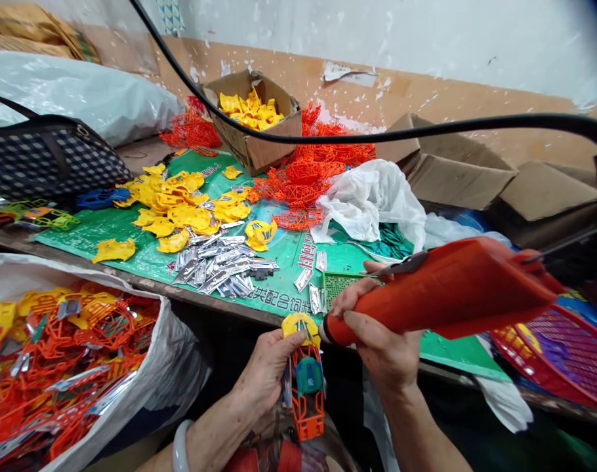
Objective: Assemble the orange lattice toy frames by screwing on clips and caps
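My left hand [260, 368] is closed on a toy car body [309, 410] above my lap, the thumb lying over its yellow end. That body has an orange lattice frame, a teal block in the middle, silver side strips and a yellow cap with blue lettering. Wrapped round a red electric screwdriver [446, 288] is my right hand [384, 341]. The tool's dark nose points at the yellow cap's right side; whether its tip touches is hidden. Silver strips [220, 265] and yellow caps [180, 203] lie on the green table cover [283, 262] beyond my hands.
A white sack [168, 367] full of car bodies stands at lower left. Behind are orange frames [298, 183], a cardboard box [273, 147] of yellow parts and a white plastic bag [377, 196]. A red basket [569, 357] sits right. A black cable [338, 139] crosses overhead.
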Demonstrator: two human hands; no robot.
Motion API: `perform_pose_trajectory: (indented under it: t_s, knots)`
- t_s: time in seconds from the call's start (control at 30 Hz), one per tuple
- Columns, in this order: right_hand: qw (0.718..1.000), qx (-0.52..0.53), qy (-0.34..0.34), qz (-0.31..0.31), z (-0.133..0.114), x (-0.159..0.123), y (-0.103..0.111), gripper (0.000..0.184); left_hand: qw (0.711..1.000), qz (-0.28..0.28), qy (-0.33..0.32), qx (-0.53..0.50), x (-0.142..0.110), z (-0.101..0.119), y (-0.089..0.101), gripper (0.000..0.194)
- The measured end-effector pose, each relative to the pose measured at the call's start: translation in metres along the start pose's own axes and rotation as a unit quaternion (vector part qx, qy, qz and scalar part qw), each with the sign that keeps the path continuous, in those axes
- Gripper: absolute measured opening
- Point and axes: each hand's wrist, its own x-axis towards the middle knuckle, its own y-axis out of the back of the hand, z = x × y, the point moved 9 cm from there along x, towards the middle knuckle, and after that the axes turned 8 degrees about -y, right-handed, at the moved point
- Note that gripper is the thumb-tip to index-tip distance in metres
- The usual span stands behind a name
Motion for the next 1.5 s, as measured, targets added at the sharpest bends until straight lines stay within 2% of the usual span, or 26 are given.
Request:
perform_pose_trajectory:
  t_s: [0.2,0.37,0.6,0.77,0.97,1.13,1.5]
  knots:
    - [1.0,0.017,-0.009,-0.021,0.006,0.0,-0.005,0.013,1.0,0.0,-0.007,-0.004,0.0,-0.001,-0.003,0.035]
    - [1.0,0.02,-0.004,-0.008,0.003,0.001,-0.006,0.02,1.0,-0.007,-0.008,-0.009,-0.002,-0.001,-0.004,0.035]
    - [0.996,0.074,0.025,0.05,-0.026,0.011,0.008,0.035,1.0,-0.031,0.002,0.006,-0.001,0.002,-0.001,0.035]
    - [0.987,0.079,0.077,0.113,-0.042,0.032,0.029,0.021,0.998,-0.058,0.016,0.031,0.0,0.004,0.003,0.031]
    - [0.986,0.044,0.083,0.134,-0.021,0.052,0.037,0.011,0.986,-0.15,0.039,0.065,-0.007,0.009,-0.007,0.027]
    - [0.986,0.037,0.078,0.141,-0.008,0.056,0.037,0.01,0.987,-0.129,0.044,0.086,-0.004,0.01,-0.002,0.028]
    - [0.987,0.054,0.062,0.136,-0.001,0.063,0.03,0.011,0.995,-0.069,0.046,0.055,0.002,0.003,0.005,0.026]
